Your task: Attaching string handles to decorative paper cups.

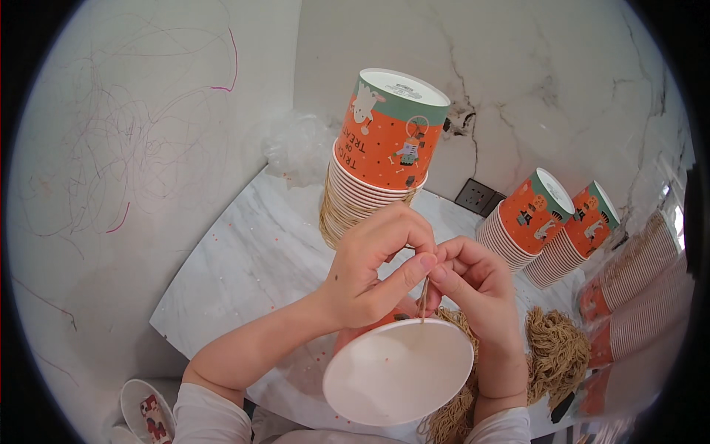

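While cup (398, 370) hangs, both hands pinch twine (422, 298).

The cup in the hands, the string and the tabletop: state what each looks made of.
The cup looks like paper: matte white inside, thin rolled rim, printed orange outside. The string pinched between the left hand and right hand looks like tan jute or hemp twine, rough and fibrous. The tabletop looks like polished marble or an imitation, white with grey veins.

Single head-worn fisheye, looking steeply down, close over the marble table (244, 266)
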A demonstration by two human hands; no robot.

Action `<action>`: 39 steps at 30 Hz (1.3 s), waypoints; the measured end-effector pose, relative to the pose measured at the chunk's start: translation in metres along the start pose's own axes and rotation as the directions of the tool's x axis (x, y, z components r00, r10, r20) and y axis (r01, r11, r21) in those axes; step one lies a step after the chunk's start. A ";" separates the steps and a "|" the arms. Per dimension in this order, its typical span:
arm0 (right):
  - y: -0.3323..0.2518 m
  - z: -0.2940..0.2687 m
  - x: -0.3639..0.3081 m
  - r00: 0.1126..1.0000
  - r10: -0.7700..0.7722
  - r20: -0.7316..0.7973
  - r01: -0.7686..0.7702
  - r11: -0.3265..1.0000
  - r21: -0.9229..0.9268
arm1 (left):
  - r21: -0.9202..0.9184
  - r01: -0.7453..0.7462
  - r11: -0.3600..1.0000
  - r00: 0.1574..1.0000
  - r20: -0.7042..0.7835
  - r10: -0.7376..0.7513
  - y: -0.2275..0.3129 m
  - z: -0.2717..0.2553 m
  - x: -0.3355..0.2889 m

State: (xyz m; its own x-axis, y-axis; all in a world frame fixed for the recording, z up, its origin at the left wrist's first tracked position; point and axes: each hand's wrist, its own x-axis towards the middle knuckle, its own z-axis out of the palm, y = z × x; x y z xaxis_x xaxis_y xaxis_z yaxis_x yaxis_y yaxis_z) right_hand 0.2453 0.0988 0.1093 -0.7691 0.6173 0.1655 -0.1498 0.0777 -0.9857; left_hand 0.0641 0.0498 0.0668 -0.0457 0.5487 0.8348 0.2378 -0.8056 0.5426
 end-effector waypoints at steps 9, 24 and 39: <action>0.000 0.000 -0.003 0.999 0.024 0.026 -0.026 0.998 0.049 | 0.153 -0.076 0.985 0.997 0.005 0.076 0.006 0.000 0.001; -0.010 -0.006 -0.002 0.943 0.204 0.262 -0.180 0.977 -0.111 | 0.374 -0.199 0.906 0.861 -0.375 0.344 0.011 -0.006 0.001; -0.009 -0.013 0.000 0.881 0.250 0.401 -0.205 0.967 -0.153 | 0.473 -0.101 0.875 0.752 -0.540 0.378 0.001 -0.025 0.010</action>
State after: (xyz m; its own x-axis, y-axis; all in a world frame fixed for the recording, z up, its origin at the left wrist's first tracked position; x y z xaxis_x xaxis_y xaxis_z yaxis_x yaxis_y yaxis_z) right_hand 0.2550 0.1082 0.1176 -0.9643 0.2500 -0.0875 0.1076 0.0680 -0.9919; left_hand 0.0401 0.0485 0.0778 -0.4683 -0.0131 0.8835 0.6720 -0.6545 0.3465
